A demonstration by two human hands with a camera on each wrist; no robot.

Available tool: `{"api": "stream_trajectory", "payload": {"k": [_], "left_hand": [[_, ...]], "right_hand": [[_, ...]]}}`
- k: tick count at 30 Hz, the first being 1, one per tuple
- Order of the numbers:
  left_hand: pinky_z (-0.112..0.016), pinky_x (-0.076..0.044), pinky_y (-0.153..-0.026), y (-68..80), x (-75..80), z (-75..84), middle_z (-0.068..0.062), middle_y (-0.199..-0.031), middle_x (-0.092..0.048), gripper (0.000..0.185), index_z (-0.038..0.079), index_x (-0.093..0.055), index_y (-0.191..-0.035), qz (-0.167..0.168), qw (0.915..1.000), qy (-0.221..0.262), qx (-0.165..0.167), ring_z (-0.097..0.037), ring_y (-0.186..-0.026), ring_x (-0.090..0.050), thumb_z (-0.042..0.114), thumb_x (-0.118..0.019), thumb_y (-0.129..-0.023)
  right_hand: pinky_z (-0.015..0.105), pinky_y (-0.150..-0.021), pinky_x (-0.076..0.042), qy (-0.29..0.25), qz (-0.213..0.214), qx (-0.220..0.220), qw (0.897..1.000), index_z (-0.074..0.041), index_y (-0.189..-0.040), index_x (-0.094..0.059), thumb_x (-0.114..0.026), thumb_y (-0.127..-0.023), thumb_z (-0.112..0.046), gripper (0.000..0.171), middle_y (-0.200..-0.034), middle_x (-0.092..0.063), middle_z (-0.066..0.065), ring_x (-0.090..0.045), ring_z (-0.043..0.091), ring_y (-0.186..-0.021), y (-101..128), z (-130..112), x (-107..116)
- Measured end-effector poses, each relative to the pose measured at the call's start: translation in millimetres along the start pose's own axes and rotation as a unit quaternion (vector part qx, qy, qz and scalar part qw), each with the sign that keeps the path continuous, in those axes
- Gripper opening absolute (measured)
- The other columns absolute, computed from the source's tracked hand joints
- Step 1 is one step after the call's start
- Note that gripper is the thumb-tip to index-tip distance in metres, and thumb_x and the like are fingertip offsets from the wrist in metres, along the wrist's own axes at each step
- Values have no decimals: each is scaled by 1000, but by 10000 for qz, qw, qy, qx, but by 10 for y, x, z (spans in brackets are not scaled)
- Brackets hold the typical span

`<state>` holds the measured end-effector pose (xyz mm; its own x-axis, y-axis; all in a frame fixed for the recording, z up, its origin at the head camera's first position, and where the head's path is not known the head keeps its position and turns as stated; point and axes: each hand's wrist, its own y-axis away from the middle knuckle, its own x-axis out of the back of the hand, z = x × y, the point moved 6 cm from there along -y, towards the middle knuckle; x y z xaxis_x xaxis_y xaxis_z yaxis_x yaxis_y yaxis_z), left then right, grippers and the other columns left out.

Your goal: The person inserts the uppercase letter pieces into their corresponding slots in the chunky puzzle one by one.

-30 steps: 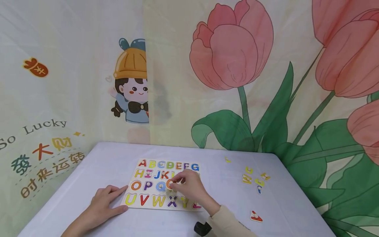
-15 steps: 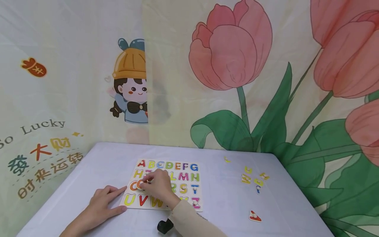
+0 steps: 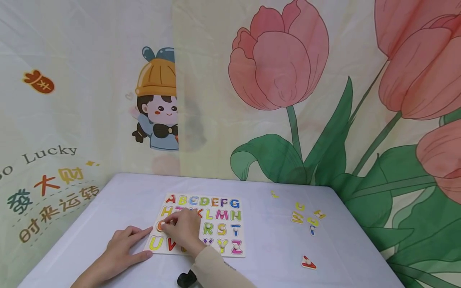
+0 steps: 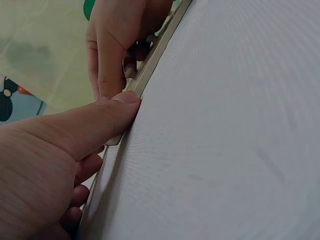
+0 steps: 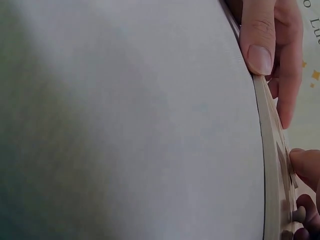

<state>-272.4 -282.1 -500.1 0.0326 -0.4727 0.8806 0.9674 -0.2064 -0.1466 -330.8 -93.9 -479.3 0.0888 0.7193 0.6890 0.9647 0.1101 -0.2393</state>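
Observation:
My right hand (image 3: 184, 230) pinches an orange letter O (image 3: 160, 227) between thumb and fingertips, low over the left end of the third row of the alphabet puzzle board (image 3: 242, 237). The palm and wrist hide several letters beside it. At the board's left edge lies my left hand (image 3: 120, 249), its index finger and thumb stretched out to touch the edge. In the left wrist view the thumb (image 4: 127, 100) presses on the board's corner. The right wrist view has the right fingers (image 5: 306, 165) close over the board's face, near a small knob (image 5: 299, 214).
Right of the board lie loose letter pieces: a yellow L (image 3: 275, 194), a yellow U (image 3: 300, 206), a yellow H (image 3: 319, 214) and several others. A red triangular piece (image 3: 308, 262) sits nearer the front. The white table (image 3: 266, 240) meets a printed curtain behind.
My right hand has carried the orange O leftward across the third row, from near the Q to the row's left end. The left hand stays at the board's edge.

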Motion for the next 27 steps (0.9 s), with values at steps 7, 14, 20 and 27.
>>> {"api": "stream_trajectory", "payload": {"k": [7,14,20,27], "left_hand": [[-42,-38,-86,6,12,3,1,-116,-57,83,13,-66,-146,-1,10000,79,45,-25,-106,-44,61,-85,-81],[-42,-38,-86,0,8,2,0,-118,-57,83,13,-65,-147,-66,9999,76,79,-25,-107,-44,60,-85,-82],[-42,-39,-86,4,5,10,1,-117,-57,80,13,-66,-146,2,10000,42,44,-23,-105,-44,58,-86,-82],[-43,-39,-87,-18,-6,2,0,-118,-57,83,13,-65,-147,-11,10000,-17,89,-25,-107,-44,59,-86,-81]], "right_hand": [[51,-117,-32,244,104,-126,9996,-40,-83,-85,-91,-84,-41,6,-74,-45,-13,-51,8,-98,4,-5,-51],[53,-124,-25,314,22,85,9995,-38,-86,-85,-89,-86,-40,5,-70,-46,-14,-44,2,-83,16,-35,-9],[47,-111,-40,-272,-504,286,9980,-30,-100,-85,-84,-89,-33,11,-82,-59,-14,-45,2,-86,58,-17,178],[38,-97,-47,-379,-1070,594,9918,-25,-113,-84,-81,-96,-25,17,-108,-71,-12,-61,15,-113,80,173,940]]}}
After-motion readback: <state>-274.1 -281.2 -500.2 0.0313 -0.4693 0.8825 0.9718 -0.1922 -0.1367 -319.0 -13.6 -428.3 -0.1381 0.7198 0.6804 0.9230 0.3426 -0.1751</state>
